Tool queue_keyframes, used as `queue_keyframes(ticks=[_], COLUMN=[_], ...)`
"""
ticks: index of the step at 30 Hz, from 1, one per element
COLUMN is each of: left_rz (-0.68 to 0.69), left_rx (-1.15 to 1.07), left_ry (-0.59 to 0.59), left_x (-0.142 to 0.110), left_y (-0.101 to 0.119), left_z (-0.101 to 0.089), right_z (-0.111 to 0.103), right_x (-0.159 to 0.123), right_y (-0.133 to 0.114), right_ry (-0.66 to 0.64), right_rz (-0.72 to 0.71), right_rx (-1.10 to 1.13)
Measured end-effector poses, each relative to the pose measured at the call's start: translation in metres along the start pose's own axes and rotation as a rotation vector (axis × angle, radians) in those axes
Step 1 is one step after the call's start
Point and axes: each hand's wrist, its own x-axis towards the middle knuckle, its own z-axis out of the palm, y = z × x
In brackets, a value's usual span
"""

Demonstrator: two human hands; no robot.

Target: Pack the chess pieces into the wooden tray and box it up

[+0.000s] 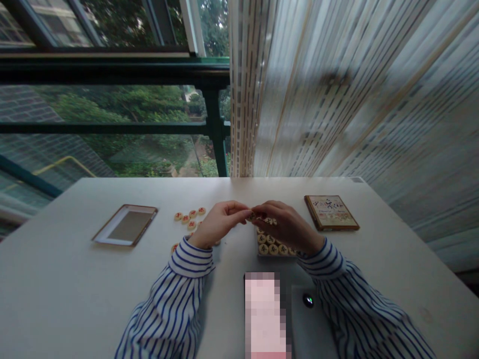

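Both hands meet above the middle of the table, pinching one small round xiangqi piece [251, 217] between them. My left hand [223, 222] is closed, thumb and fingertips at the piece's left side. From the other side my right hand [286, 224] grips it, also closed. Under my right hand lies a shallow box [275, 256] with rows of dark-lettered xiangqi pieces [272, 248]; the hand and wrist hide part of it. Several loose red-lettered pieces [192, 224] are spread on the table, some of them behind my left hand.
On the left lies an open shallow tray or lid [125, 225]. A flat box with a printed cover [332, 213] is at the right. Nearer me are a blurred-out phone-like object [262, 314] and a grey slab [310, 329] with a small black device [308, 300]. The white table [56, 279] reaches the window.
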Motion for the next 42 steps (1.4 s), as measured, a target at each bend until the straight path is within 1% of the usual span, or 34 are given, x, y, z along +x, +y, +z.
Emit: queue_keyframes(ticks=[6, 12, 21, 27, 33, 42], left_rz=[0.002, 0.002, -0.02, -0.007, -0.018, -0.029], left_rx=[-0.068, -0.057, -0.143, -0.166, -0.148, -0.134], left_ry=[-0.037, 0.023, 0.081, 0.031, 0.019, 0.01], left_x=[0.001, 0.001, 0.002, 0.003, 0.005, 0.005], left_y=[-0.004, -0.001, 0.002, -0.004, -0.009, -0.014], left_z=[-0.002, 0.004, 0.02, 0.031, 0.042, 0.047], right_z=[-0.002, -0.004, -0.014, -0.019, -0.02, -0.024], right_x=[-0.001, -0.003, -0.007, -0.019, -0.028, -0.029], right_y=[0.003, 0.005, 0.005, 0.01, 0.014, 0.016], right_ry=[0.037, 0.037, 0.007, -0.016, -0.032, -0.1], right_rz=[-0.008, -0.01, 0.002, 0.013, 0.03, 0.036], right_rx=[0.012, 0.01, -0.024, -0.061, -0.068, -0.073])
